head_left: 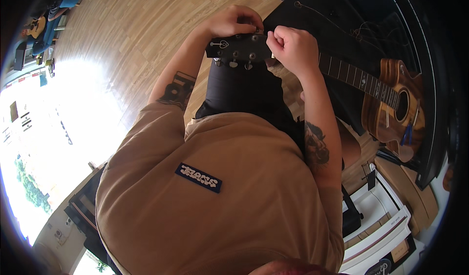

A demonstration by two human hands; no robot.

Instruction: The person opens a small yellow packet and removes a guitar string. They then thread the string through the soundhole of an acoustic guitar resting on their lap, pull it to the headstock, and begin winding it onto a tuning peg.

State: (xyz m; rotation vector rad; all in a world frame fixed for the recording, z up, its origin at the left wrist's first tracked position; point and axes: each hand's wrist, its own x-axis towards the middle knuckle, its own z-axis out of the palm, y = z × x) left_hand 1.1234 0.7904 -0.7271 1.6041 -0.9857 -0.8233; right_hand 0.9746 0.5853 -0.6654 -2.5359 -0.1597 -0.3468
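An acoustic guitar lies across in front of me, its dark headstock (228,46) over my lap with metal tuning pegs along its near edge. At the headstock's far edge, my left hand (235,21) has its thumb and fingers pinched together on a tuning peg, which they partly cover. My right hand (294,49) is closed just above the start of the neck (344,72), beside the headstock. Whatever lies inside its curled fingers is hidden. The brown wooden body (373,110) with its round soundhole rests to the right.
A black work table (320,18) carries the guitar, with thin curled strings (359,32) at its far side. A blue tool (406,134) lies on the guitar body. White and brown boxes (408,189) stand lower right. Another guitar (35,28) is far left on the wood floor's side.
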